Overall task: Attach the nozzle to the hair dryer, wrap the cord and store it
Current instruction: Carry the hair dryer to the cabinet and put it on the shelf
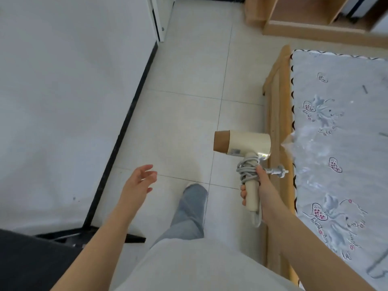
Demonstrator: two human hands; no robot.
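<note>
My right hand (261, 186) grips the handle of a cream hair dryer (249, 142), held upright over the tiled floor. A brown nozzle (222, 141) sits on the dryer's front and points left. The grey cord (246, 170) is wound in loops around the upper handle, and the plug (278, 171) sticks out to the right past my fingers. My left hand (139, 180) hangs empty to the left, fingers spread, palm facing right.
A wooden-framed bed with a floral cover (340, 127) runs along the right. A white wall with black skirting (117, 148) is on the left. Wooden shelving (304, 19) stands at the far end. My leg (189, 208) steps forward on the tiles.
</note>
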